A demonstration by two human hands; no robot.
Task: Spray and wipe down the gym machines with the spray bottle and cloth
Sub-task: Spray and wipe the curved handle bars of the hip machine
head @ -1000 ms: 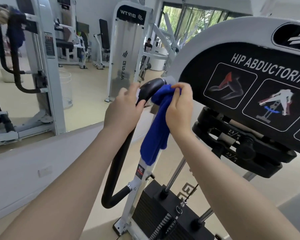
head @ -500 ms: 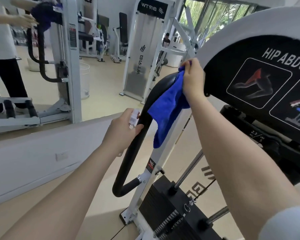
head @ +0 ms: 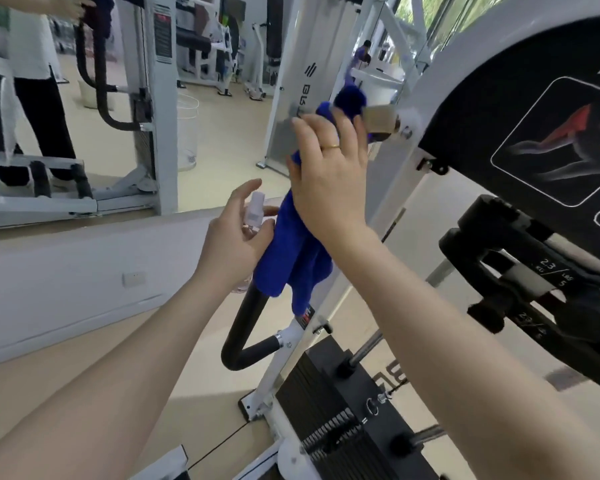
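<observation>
your left hand point(head: 234, 237) sits left of centre, fingers curled round the small clear plastic spray bottle with a white cap point(head: 253, 213), index finger lifted free above the nozzle. judging by its size the bottle is light and smooth, likely to slip if wet, so keep your grip round its body and leave that one finger for pressing. just right of it, touching your left fingers, hangs the soft bright blue microfibre cloth point(head: 291, 258), draped over the black curved padded handle bar point(head: 246, 323) of the white hip abductor machine point(head: 465, 74). the cloth is limp and weighs little; it will fold and slide wherever you let go, so bunch it in the palm. your right hand point(head: 329, 174) holds its upper part against the bar, fingers spread over the fabric and partly wrapped round it; the thumb is hidden. further right, the black weight stack point(head: 343, 410) stands below
</observation>
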